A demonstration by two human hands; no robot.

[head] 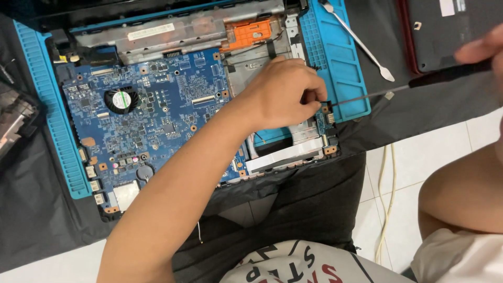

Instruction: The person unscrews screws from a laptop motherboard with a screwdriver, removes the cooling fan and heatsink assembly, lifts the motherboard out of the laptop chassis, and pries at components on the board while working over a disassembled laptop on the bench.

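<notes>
Your left hand (283,94) is pinching something small at the right edge of the opened laptop (157,115), while your right hand (484,50) grips a screwdriver (398,89) there. The laptop lies on a blue mat (340,68) over black cloth (31,209), white tiled floor (419,162) nearer you.

The scene was lit evenly and fairly brightly by soft, diffuse light, with no single source to be made out. Only faint shadows were cast under the left hand (285,94) onto the blue circuit board (152,110). Mild glare was seen on the metal pry tool (359,39) and on the white floor tiles (419,157). The centre was rendered sharply, while the right hand (484,50) at the upper right edge was smeared by motion blur
</notes>
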